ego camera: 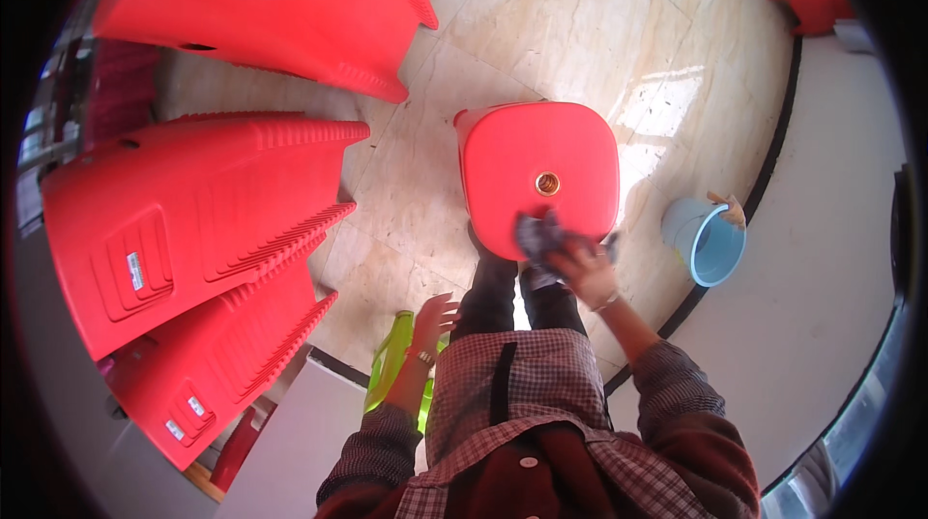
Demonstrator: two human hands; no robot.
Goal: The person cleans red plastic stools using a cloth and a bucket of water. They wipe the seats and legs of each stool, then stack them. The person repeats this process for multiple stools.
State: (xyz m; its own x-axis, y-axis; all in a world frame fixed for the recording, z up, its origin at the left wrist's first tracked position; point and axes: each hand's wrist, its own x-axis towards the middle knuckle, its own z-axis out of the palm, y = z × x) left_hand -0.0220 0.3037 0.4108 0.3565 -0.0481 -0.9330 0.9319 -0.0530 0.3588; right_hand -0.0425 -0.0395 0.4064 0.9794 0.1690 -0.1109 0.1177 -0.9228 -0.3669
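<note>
A red plastic stool [529, 146] stands in front of me, its seat facing up. In the seat is a round hole with a gold-coloured rim [547, 184]. My right hand [586, 274] grips a dark, patterned cloth [540, 235], which lies against the near right part of the seat; both are blurred. Beside my left thigh hangs my left hand [433, 322], empty, with its fingers apart. Below that hand is a bright green plastic stool [391, 356], partly covered by my arm and apron.
Tall stacks of red plastic stools [217, 185] fill the left side, some bearing labels. A light blue bucket [681, 229], with a brown item over its rim, stands right, beside the dark-skirted wall [819, 193]. Another red plastic object [812, 1] is at far right. The floor is tiled [493, 40].
</note>
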